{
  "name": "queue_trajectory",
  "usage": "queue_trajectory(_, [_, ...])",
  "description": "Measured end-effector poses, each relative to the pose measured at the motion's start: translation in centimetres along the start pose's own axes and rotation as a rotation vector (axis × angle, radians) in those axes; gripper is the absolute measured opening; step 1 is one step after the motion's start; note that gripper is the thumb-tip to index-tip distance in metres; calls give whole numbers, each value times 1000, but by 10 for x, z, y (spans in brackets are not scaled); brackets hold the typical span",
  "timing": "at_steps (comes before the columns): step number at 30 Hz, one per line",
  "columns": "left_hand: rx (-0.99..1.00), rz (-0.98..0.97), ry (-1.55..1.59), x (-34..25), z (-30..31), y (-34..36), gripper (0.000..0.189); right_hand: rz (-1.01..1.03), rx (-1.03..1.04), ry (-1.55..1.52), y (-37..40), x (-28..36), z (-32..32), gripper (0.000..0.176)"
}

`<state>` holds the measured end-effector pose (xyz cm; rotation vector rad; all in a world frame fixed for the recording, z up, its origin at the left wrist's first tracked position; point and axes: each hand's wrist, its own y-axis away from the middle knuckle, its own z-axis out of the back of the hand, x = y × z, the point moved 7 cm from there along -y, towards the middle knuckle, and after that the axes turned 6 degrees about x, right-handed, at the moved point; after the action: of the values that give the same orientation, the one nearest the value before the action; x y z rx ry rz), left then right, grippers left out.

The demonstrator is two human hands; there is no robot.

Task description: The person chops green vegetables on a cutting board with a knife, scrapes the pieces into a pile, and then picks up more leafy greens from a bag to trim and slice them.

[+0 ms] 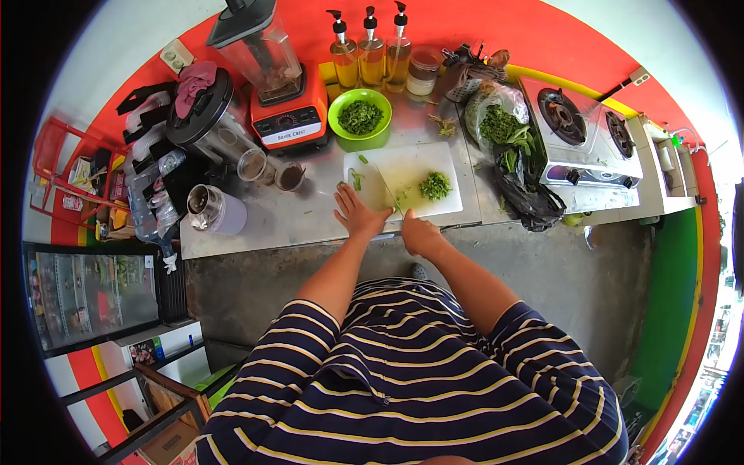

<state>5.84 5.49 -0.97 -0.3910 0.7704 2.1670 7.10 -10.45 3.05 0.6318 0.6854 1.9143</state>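
My right hand (419,234) is closed round the handle of a knife (387,186), whose blade points away from me over a white cutting board (446,167). My left hand (362,212) lies with its fingers spread at the board's left front edge, left of the blade. Chopped greens (435,185) form a small pile on the board's right half. A few green pieces (356,179) lie left of the knife. Behind the board, a green bowl (363,142) holds more chopped greens.
An orange blender (288,116), jars and a metal-topped cup (217,210) stand left. Oil bottles (371,58) line the back. To the right are a bag of greens (498,120), a black plastic bag (535,201) and a gas stove (581,147). The counter's front edge lies near my wrists.
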Motion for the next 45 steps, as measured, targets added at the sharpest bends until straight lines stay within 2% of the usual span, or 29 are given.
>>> queue_trajectory(5, [-16,-9,9,3,-1,-2,141,-19,-48,-25,6,-4,-23,53])
queue_trajectory(7, [-14,-10,-1,4,-2,-1,141,-31,-79,-142,-2,-8,-23,67])
queue_trajectory(11, [-19,-26,22,1,2,4,141,-4,-47,-79,-6,-3,-4,70])
queue_trajectory(13, [-16,-32,33,0,2,3,141,-16,17,13,2,2,1,52])
queue_trajectory(14, [-21,-31,36,0,2,3,141,-17,17,15,5,4,-2,52])
queue_trajectory(17, [-23,-31,28,2,0,1,141,-58,13,-27,6,2,-18,55])
queue_trajectory(19, [-20,-28,16,3,-1,1,140,-62,-47,-144,1,-1,-20,66])
queue_trajectory(20, [-21,-31,16,3,-1,0,140,-63,-44,-144,-4,-3,-21,66])
queue_trajectory(26, [-18,-61,36,2,1,3,138,-18,45,-72,1,7,7,63])
queue_trajectory(29, [-34,-84,35,8,-5,0,137,-77,89,-117,14,8,-10,58])
queue_trajectory(31, [-57,-97,32,9,-5,-3,136,-63,-66,-138,4,5,-21,56])
queue_trajectory(35, [-25,-109,27,11,-6,-2,137,-29,-34,-159,-13,2,-17,50])
queue_trajectory(37, [-21,-120,31,12,-4,-4,137,-23,-136,-208,-22,-8,-7,42])
queue_trajectory(38, [-23,-160,36,14,-4,-3,131,-45,-227,-277,-22,-15,-6,34])
queue_trajectory(40, [-35,-192,34,31,-9,-7,125,-50,-255,-373,-19,-22,-3,33])
queue_trajectory(42, [-259,-423,91,32,8,-6,103,-31,-300,-482,-10,-23,0,33])
queue_trajectory(43, [-266,-424,84,34,13,-10,103,-24,-304,-486,-8,-18,2,33])
queue_trajectory(45, [-374,-478,116,26,33,-18,71,3,-165,-483,-10,-9,-5,38])
